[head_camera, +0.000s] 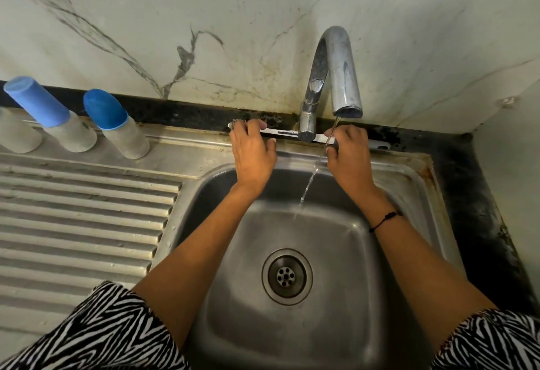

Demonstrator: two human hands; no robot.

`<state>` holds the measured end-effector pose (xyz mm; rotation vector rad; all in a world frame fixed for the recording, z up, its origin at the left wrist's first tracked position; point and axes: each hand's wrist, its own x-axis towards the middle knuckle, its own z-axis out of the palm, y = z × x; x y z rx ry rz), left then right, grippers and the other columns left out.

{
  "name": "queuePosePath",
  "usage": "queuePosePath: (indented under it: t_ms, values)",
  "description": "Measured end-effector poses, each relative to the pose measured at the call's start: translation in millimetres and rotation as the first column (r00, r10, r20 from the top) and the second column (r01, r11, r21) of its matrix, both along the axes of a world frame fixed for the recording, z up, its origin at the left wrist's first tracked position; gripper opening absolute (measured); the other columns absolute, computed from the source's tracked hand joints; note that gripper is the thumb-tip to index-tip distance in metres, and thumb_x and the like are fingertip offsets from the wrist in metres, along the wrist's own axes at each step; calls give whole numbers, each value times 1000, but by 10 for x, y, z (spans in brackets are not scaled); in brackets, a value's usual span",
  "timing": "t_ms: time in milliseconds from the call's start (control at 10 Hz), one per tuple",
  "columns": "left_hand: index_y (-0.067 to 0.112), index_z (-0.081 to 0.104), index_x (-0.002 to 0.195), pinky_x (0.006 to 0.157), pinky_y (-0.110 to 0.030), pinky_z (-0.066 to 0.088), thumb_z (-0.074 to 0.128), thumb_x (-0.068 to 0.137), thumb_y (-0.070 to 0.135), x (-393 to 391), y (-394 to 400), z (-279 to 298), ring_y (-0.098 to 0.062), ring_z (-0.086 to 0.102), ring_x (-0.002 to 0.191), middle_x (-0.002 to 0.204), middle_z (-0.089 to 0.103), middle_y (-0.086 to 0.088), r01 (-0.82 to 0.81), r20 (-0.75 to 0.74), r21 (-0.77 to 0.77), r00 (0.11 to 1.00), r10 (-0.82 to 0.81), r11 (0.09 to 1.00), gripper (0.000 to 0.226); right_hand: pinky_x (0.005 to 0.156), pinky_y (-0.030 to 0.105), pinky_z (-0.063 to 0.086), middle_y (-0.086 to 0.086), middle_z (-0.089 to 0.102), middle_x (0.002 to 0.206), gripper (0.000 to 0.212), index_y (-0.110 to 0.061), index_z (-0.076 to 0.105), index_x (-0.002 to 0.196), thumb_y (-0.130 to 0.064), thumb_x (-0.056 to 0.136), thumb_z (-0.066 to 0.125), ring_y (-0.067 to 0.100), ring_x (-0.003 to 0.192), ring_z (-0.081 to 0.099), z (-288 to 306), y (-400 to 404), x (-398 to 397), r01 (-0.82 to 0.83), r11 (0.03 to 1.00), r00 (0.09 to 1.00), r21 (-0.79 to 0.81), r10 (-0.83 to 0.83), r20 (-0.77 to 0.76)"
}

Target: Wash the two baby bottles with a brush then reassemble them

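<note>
Both hands are placed on a long white brush (287,133) lying along the sink's back ledge, centre of frame, behind the tap (331,83). The bristle end at centre-left is gripped by the left hand (252,150), fingers curled over it. The handle just right of the tap base is held by the right hand (347,152), fingers wrapped round it.

Two baby bottles (117,124) with blue caps are seen standing capped in the upper left, on the draining board (81,209), well apart from the hands. A thin stream of water is running into the sink (403,171).

Step judged: brush being fetched, washing not yet begun. Next, the brush must be lifted clear of the tap, and a bottle uncapped.
</note>
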<state>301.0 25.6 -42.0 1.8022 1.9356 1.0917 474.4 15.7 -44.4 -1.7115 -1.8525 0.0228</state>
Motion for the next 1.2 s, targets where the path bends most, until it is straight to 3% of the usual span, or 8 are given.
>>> queuePosePath:
  t_ms: [100, 200, 300, 500, 700, 800, 900, 1200]
  values:
    - [2, 58, 102, 84, -31, 41, 60, 89, 8, 85, -41, 49, -23, 52, 91, 96, 57, -11, 41, 306, -131, 952, 2, 991, 15, 78, 26, 36, 16, 60, 90, 24, 0, 65, 95, 9, 75, 56, 35, 88, 52, 34, -26, -91, -19, 995, 999, 97, 23, -40]
    - [11, 55, 80, 70, -32, 43, 55, 92, 10, 175, -42, 130, -18, 50, 71, 74, 55, -4, 64, 684, -346, 700, 205, 936, 13, 75, 25, 34, 17, 60, 87, 19, 2, 66, 95, 3, 80, 55, 34, 84, 53, 159, -4, -228, -73, 989, 995, 127, 81, -57]
    - [12, 52, 67, 63, -32, 37, 52, 91, 3, 249, -19, 186, -18, 45, 62, 63, 51, -5, 74, 774, -381, 571, 274, 922, 26, 72, 32, 46, 19, 61, 89, 25, 0, 69, 99, -8, 81, 55, 37, 83, 56, 252, 44, -342, -160, 981, 987, 112, 156, 45]
    - [17, 57, 72, 69, -34, 41, 50, 87, 0, 283, 10, 180, -22, 51, 76, 75, 57, -7, -3, 751, -358, 593, 290, 934, 23, 81, 40, 47, 16, 61, 98, 19, -7, 70, 98, -11, 80, 68, 35, 101, 51, 292, 142, -489, -84, 995, 992, -49, 88, 90]
    - [8, 67, 89, 79, -33, 51, 49, 89, -3, 302, -45, 330, -20, 60, 81, 87, 67, -9, 9, 717, -216, 681, 152, 976, 21, 64, 7, 31, -4, 53, 85, 17, -9, 67, 94, -21, 83, 68, 3, 74, 47, 290, 287, -434, -88, 986, 981, -144, 61, -183]
    - [2, 71, 95, 90, -35, 51, 50, 88, -5, 362, -75, 462, -23, 65, 93, 96, 71, -12, 78, 637, -110, 771, 10, 991, 24, 60, 19, 35, -10, 46, 64, 16, 0, 65, 89, -15, 84, 66, 0, 58, 39, 301, 279, -366, -113, 980, 904, -162, 34, -426]
    - [1, 72, 101, 90, -32, 48, 49, 87, -6, 427, -131, 535, -25, 62, 100, 104, 69, -14, 162, 468, -36, 875, -127, 986, 28, 69, 39, 48, 15, 59, 71, 15, -1, 63, 93, -15, 88, 62, 26, 66, 54, 303, 173, -304, -146, 966, 794, -213, -14, -608]
    - [-1, 61, 113, 86, -35, 44, 48, 83, -10, 281, -343, 318, -30, 55, 97, 101, 60, -18, 189, 231, -6, 956, -183, 982, 34, 76, 30, 47, 5, 62, 83, 29, -5, 57, 108, 7, 84, 47, 19, 79, 60, 354, -319, -259, -12, 992, 923, -123, -36, -383]
